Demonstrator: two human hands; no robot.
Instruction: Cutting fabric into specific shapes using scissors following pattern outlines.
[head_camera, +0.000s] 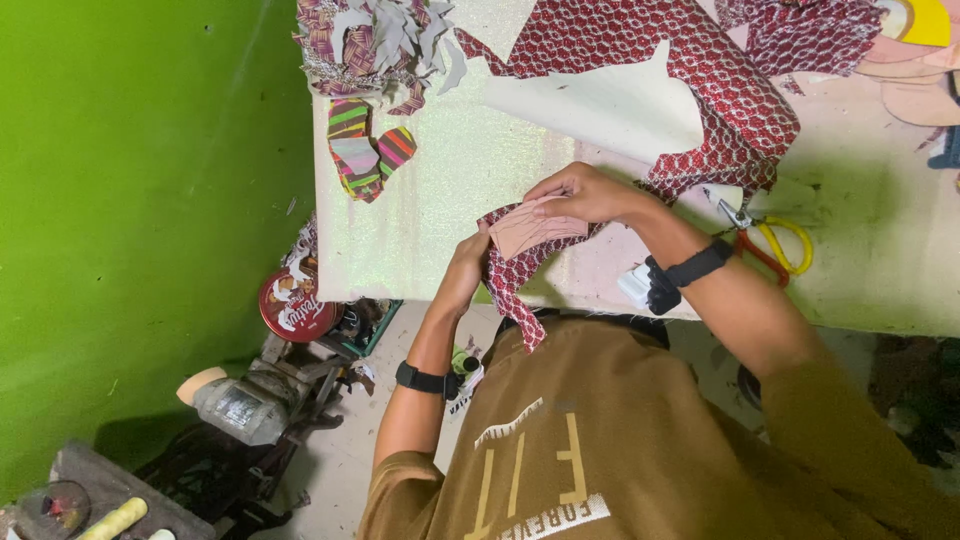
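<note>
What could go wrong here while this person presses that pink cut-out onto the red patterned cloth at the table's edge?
The red patterned cloth hangs off the table edge, held only by the left hand and right hand, so it might slip and shift the pink piece. The scissors lie close by the right forearm, which could knock them or get nicked. The scrap pile sits at the table corner and may spill.

Both hands (530, 225) grip a pink pattern piece (530, 230) over red patterned fabric (512, 285).
</note>
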